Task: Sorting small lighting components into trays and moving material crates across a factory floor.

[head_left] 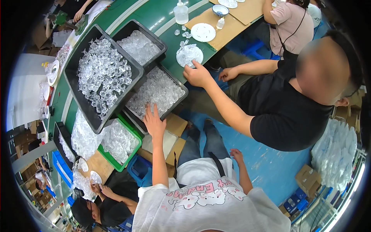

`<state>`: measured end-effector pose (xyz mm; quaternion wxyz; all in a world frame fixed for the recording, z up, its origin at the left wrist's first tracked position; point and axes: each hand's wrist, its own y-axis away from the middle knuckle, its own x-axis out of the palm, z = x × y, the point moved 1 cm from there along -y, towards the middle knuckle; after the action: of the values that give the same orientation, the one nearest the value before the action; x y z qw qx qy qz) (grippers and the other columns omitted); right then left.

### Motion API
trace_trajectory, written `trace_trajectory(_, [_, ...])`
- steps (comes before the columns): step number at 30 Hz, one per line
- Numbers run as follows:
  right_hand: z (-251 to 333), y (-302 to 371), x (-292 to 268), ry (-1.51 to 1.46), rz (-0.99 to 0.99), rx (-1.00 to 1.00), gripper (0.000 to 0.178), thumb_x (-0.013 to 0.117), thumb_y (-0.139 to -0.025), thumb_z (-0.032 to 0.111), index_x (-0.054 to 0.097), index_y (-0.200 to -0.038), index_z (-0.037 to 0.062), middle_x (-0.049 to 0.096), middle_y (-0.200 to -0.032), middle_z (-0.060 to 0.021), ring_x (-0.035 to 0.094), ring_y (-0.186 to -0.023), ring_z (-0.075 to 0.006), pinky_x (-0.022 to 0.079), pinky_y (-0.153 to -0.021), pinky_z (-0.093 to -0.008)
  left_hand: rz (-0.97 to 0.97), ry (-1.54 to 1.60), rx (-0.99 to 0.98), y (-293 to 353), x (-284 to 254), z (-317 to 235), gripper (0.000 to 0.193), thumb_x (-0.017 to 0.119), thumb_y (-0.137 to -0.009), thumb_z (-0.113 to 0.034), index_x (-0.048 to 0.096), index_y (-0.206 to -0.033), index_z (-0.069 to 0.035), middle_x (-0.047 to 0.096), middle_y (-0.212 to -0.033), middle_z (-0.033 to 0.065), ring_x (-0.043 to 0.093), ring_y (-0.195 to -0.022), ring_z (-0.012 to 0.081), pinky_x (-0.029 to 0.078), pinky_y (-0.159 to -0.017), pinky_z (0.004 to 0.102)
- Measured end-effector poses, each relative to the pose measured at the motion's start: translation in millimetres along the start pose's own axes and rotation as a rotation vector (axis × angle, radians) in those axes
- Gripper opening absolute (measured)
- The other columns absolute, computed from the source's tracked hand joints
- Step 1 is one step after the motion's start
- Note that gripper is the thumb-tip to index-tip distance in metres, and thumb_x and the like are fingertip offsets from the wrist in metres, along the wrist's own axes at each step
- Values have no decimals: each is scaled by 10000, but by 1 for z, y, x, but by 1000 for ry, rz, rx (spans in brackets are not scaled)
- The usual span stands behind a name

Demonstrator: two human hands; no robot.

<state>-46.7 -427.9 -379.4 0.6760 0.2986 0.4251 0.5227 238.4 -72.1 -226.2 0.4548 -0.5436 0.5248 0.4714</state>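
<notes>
My left hand (154,123) reaches forward with its fingers spread, at the near edge of a black bin (180,101). Its fingertips rest on or just over the small clear plastic pieces (158,92) that fill this bin. Nothing is gripped in it. Low at my right side hangs my right hand (236,155), holding nothing visible, its fingers loosely apart. Left of my left hand a larger black bin (138,73) of bigger clear pieces (102,71) stands tilted, overlapping the others. Behind them is another black bin (164,47) with clear pieces.
A green crate (136,149) of clear pieces stands left, above a blue stool (140,170). On my right, a co-worker's hand (199,75) is at a white plate (196,53) of clear pieces. A bottle (181,13) stands on the green table (160,11). Another person works at lower left.
</notes>
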Motion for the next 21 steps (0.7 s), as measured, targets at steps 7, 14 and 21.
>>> trace_trajectory(7, [-11,-30,-6,151,-54,-12,210,454,-719,215,546,-892,140,570,-763,-7,532,-665,-96,380,-540,-245,-9,-3,12,-10,8,-1,740,670,-489,-148,306,-1133,-130,303,-1166,106,350,-1018,270,302,-821,356])
trace_trajectory(14, [4,-10,3,23,-33,7,205,454,-720,218,547,-889,150,570,-753,-2,535,-682,-95,382,-543,-242,-39,8,17,-4,2,1,729,670,-495,-158,314,-1131,-129,307,-1160,112,349,-1018,272,299,-824,354])
trace_trajectory(21, [7,-9,3,-13,-32,-20,232,465,-716,245,538,-908,136,568,-778,-5,533,-701,-103,382,-572,-252,-8,14,24,0,1,1,706,654,-517,-159,308,-1131,-130,291,-1171,114,330,-1038,272,286,-832,375])
